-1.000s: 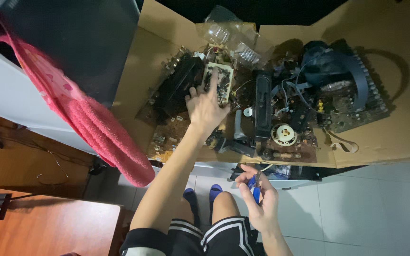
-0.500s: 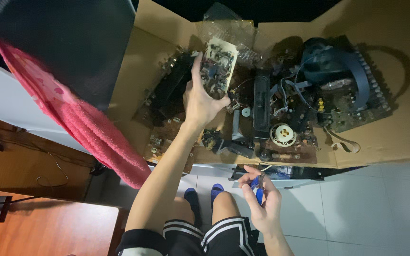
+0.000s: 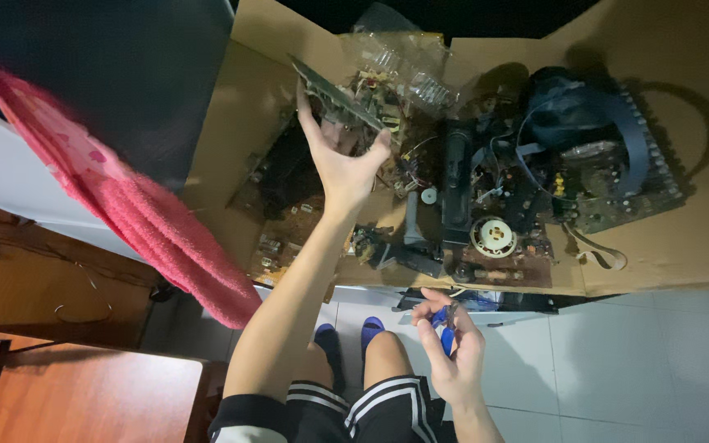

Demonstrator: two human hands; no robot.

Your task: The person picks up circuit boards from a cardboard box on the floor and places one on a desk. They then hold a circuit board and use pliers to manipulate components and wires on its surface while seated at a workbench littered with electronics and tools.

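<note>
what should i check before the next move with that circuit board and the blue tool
1. Left hand grip on the circuit board: ok, fingers and thumb clamp its edge.
2. Board lifted off the pile of electronic scrap: ok, tilted above it.
3. Wires trailing from the board: cannot tell.
4. Right hand grip on the blue-handled tool: ok, held near the lap.
5. Tool jaws open or shut: cannot tell.
6. Cardboard sheet under the scrap: ok, lying flat.

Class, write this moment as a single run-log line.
left hand: lifts circuit board, tilted | right hand: holds blue-handled tool | below: electronic scrap on cardboard sheet
</note>
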